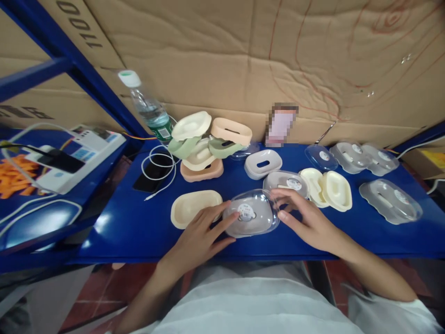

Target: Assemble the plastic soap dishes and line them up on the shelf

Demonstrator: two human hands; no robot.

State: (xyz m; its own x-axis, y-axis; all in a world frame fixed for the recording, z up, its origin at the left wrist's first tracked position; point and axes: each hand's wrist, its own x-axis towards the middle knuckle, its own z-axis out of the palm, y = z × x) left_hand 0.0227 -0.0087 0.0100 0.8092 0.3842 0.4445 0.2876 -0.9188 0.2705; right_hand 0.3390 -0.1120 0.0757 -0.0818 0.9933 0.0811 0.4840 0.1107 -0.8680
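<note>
Now, left hand [205, 226]: loosely open, fingers spread on the clear lid [266, 198].
Right hand [308, 223]: half open — fingertips at the lid's edge.
Grey dish [252, 226]: beneath it, between both hands.
Lid fit: apparently being adjusted — calls for light, even contact.

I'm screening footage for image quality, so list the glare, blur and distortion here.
Head view: white glare spots on the clear lid under the hands, and bright reflections on the left of the blue tabletop; the sleeve at lower right looks soft; the view seems stretched toward its edges, wide-angle style; coarse pixelation hides an upright patch by the cardboard.
</note>
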